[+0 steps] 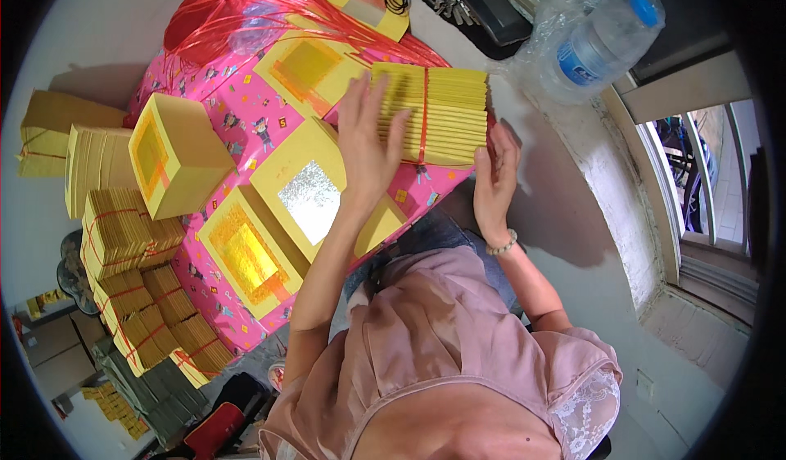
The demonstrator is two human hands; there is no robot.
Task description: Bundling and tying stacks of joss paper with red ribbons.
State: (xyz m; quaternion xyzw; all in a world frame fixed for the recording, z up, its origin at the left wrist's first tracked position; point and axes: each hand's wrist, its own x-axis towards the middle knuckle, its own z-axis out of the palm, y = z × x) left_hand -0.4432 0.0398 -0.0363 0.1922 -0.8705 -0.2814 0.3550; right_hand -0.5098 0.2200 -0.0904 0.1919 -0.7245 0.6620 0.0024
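Observation:
A bundle of folded yellow paper [454,120] lies at the table's near right edge, with one red string round its middle. Across its left end, my left hand [368,137] spreads its fingers, the thumb over the paper. At the other end, my right hand [497,183] is upright with fingers stretched out, close beside or touching the bundle; the exact contact is hard to see. Neither hand is closed round anything. Left of the bundle lie yellow paper stacks with a silver foil square [313,200] and a gold foil square [246,255], the silver one partly under my left forearm.
A pink patterned cloth [260,137] covers the table. Tied paper bundles [131,231] line its left side, near a tall yellow paper block [184,157]. Red strings [327,18] trail across the back. A plastic bottle [602,47] and a black case with keys [467,6] stand at back right.

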